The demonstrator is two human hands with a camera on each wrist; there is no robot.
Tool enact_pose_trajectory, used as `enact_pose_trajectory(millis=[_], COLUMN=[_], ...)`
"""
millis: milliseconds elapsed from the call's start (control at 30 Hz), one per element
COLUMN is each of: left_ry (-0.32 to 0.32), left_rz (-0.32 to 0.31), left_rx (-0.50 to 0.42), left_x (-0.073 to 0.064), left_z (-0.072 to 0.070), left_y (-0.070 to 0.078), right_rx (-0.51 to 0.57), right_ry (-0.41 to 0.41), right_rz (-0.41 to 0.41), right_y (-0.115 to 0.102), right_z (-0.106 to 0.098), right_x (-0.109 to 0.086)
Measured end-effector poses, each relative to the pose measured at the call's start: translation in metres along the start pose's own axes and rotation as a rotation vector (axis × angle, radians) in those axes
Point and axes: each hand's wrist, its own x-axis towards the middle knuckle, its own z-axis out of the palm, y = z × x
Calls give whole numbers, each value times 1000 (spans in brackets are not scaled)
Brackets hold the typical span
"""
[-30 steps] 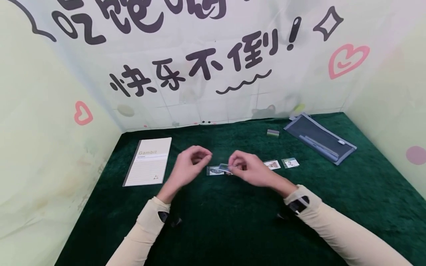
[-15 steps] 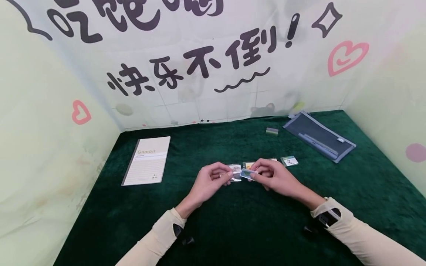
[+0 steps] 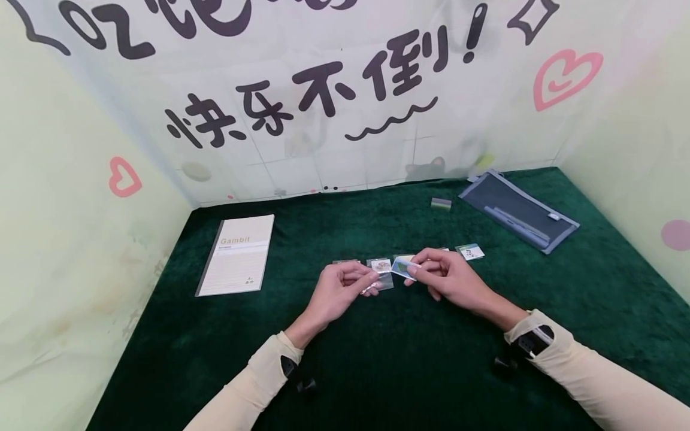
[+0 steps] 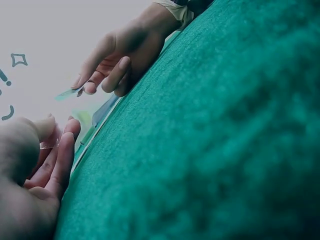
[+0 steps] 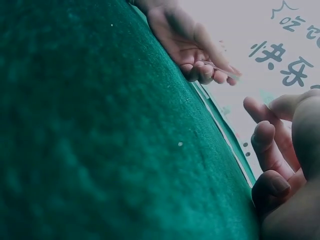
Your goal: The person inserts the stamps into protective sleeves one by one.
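In the head view, my right hand (image 3: 455,280) pinches a small card (image 3: 399,267) with a blue-and-green picture between thumb and fingers. Facing it, my left hand (image 3: 341,290) holds a small clear plastic sleeve (image 3: 386,281) by its left end. The card's edge is close to the sleeve's right end; whether they touch I cannot tell. Behind the hands lies a row of small sleeved picture cards, among them a card (image 3: 381,265) just beyond the sleeve and a card (image 3: 471,252) at the right end. My hands partly cover others in the row.
A "Gambit" notebook (image 3: 237,256) lies at the left of the green cloth (image 3: 345,371). A blue mesh zip pouch (image 3: 530,209) with slim items inside lies at the back right. Near it sits a small flat stack (image 3: 441,204). Printed curtains (image 3: 302,149) enclose the back and sides.
My left hand has moved right and down from above the row's left end and now holds the sleeve. My right hand has moved right with the card, now tilted picture side up.
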Motion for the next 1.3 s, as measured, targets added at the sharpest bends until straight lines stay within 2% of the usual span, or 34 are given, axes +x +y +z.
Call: enact_pose_trajectory(millis=[367, 767, 1300], left_ry=[-2, 6, 31], left_rz=[-1, 5, -6], left_rx=[-26, -14, 49], left_x=[1, 0, -1], left_z=[0, -1, 0], left_y=[0, 0, 0], right_rx=[13, 5, -28], right_ry=[-20, -26, -19], right_rz=[-24, 11, 35], right_y=[1, -2, 0], right_z=[-1, 1, 2], right_x=[0, -2, -2])
